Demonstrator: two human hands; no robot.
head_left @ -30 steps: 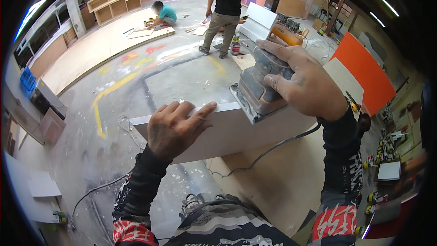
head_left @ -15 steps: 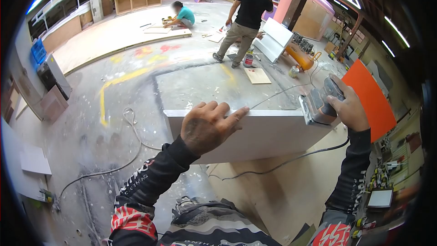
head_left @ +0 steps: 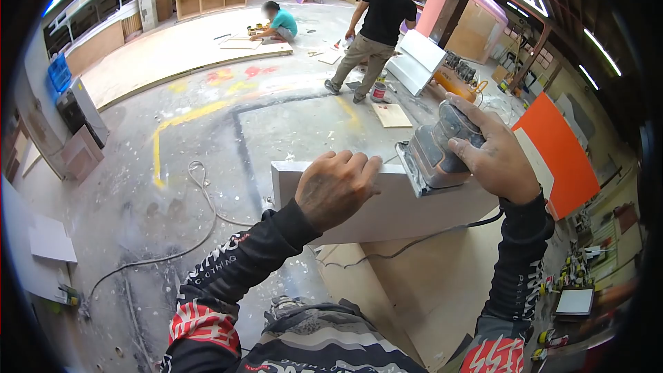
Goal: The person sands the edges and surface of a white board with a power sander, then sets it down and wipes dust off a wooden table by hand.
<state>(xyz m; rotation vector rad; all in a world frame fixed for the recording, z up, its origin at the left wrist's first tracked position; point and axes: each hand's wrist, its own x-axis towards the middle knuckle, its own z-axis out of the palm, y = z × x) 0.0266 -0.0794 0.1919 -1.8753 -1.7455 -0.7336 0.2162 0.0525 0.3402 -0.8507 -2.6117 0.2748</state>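
Observation:
A white board (head_left: 387,211) stands on edge in front of me. My left hand (head_left: 336,186) rests over its top edge, fingers curled on the rim and gripping it. My right hand (head_left: 492,153) grips a grey electric sander (head_left: 434,154), whose pad lies on the board's top edge just right of my left hand. The sander's black cord (head_left: 414,243) hangs down the board's front face.
A tan plywood sheet (head_left: 428,290) lies below the board. An orange panel (head_left: 563,148) stands at the right. A cable (head_left: 200,193) loops over the dusty floor on the left. Far back, one person stands (head_left: 373,27) and another crouches (head_left: 276,24) on wood panels.
My right hand has slid the sander leftwards along the top edge, from the board's right end toward my left hand. My left hand stays on the rim.

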